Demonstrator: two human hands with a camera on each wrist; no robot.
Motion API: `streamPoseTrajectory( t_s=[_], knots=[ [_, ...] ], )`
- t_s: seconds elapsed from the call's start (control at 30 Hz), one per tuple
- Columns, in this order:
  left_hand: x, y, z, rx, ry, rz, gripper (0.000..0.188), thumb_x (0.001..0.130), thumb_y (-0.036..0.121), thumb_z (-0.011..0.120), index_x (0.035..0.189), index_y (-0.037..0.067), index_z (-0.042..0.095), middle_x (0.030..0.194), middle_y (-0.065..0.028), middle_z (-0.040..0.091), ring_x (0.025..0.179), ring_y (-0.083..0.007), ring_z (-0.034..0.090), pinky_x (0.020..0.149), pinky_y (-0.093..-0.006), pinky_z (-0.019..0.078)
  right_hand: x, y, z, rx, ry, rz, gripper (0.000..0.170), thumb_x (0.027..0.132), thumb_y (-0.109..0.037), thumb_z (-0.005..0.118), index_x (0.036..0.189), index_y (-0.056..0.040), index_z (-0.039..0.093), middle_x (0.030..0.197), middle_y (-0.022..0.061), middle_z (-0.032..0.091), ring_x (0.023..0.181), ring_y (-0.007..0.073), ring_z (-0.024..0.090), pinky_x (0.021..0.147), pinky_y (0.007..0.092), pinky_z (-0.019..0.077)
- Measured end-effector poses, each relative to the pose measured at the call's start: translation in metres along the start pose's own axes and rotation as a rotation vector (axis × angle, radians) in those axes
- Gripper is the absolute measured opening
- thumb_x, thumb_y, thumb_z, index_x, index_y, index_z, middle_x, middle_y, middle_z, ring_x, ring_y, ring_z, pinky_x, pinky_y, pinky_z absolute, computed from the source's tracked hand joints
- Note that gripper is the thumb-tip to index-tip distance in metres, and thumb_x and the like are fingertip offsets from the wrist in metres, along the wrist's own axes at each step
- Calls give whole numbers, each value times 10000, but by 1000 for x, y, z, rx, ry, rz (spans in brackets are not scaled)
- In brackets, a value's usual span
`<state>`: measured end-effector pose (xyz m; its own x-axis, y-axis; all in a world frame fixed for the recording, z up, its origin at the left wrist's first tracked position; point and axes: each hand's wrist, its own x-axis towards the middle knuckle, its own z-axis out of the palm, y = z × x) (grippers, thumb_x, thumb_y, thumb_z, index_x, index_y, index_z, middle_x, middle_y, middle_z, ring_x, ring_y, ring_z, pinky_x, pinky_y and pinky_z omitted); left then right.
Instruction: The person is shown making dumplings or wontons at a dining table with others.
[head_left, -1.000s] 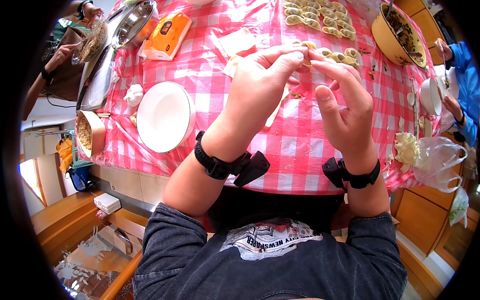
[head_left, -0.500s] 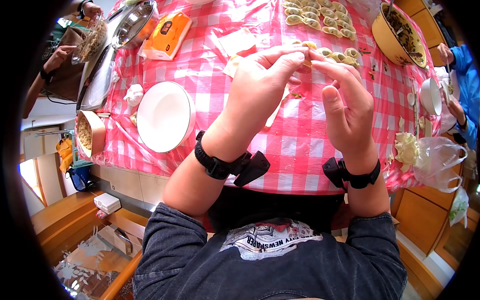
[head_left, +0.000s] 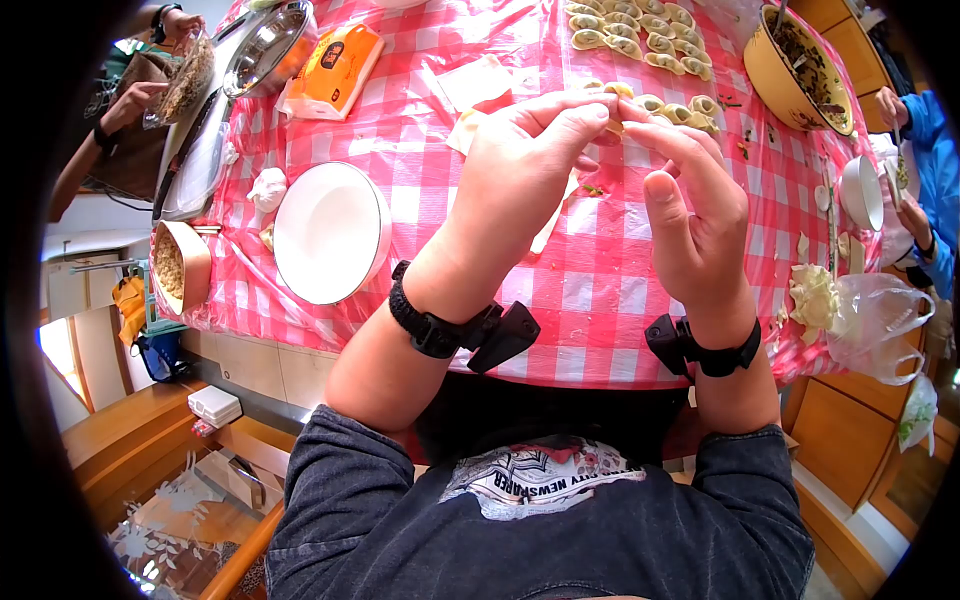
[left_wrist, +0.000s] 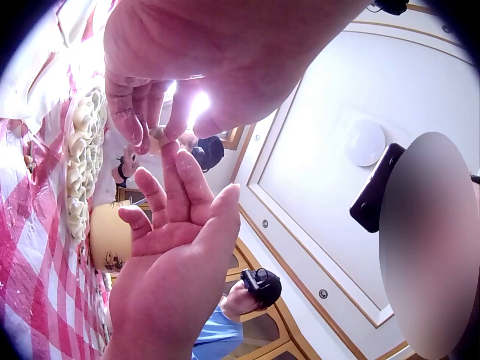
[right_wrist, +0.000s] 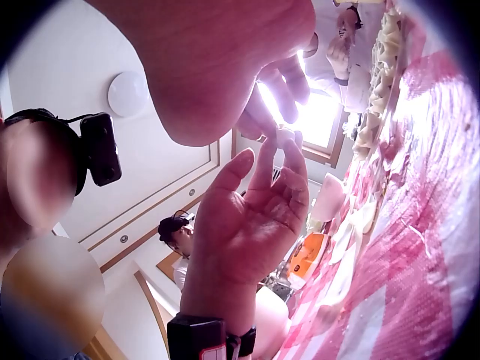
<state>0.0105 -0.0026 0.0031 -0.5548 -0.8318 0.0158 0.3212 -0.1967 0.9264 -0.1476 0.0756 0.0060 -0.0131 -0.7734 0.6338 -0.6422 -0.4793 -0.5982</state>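
Observation:
My left hand (head_left: 520, 165) and right hand (head_left: 705, 215) meet fingertip to fingertip over the checked cloth (head_left: 590, 310). Between them they pinch a small pale wonton (left_wrist: 158, 136), mostly hidden by the fingers; in the right wrist view its whitish edge (right_wrist: 284, 138) shows. Index and middle fingers of both hands reach it. The right thumb (head_left: 664, 190) stands up away from it, and the left thumb (right_wrist: 238, 169) is also apart in the right wrist view. Just beyond lies a short row of wontons (head_left: 676, 112), with a larger block of wontons (head_left: 640, 35) farther back.
Pale wrapper sheets (head_left: 475, 85) lie left of the fingers, beyond a white basin (head_left: 330, 235). An orange packet (head_left: 338, 70) and steel bowl (head_left: 272, 45) stand back left. The yellow filling bowl (head_left: 768, 85) is back right. Other people's hands work at both sides.
My right thumb has shifted slightly right and away from the left hand; the pinching fingertips stay put. At both table sides, other people's hands have moved a little.

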Motion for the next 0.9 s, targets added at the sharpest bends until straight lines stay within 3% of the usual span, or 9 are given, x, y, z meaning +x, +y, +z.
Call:
streamPoseTrajectory(
  t_s=[0.63, 0.9],
  knots=[
    [1, 0, -1, 24, 26, 9, 310, 988, 137, 521, 1192, -65, 640, 1143, -155, 690, 1003, -206, 690, 823, -299, 564, -1, 2, 1, 14, 26, -7, 316, 971, -254, 603, 1096, 31, 657, 1006, 154, 690, 886, 252, 641, 773, 336, 499],
    [2, -1, -2, -26, -1, -1, 315, 999, 134, 510, 1201, -75, 629, 1156, -168, 682, 1052, -223, 674, 913, -326, 540, -7, 1, 2, 148, 50, 118, 355, 995, -287, 577, 1152, 24, 643, 1092, 145, 694, 853, 174, 629, 688, 268, 459]
  ],
)
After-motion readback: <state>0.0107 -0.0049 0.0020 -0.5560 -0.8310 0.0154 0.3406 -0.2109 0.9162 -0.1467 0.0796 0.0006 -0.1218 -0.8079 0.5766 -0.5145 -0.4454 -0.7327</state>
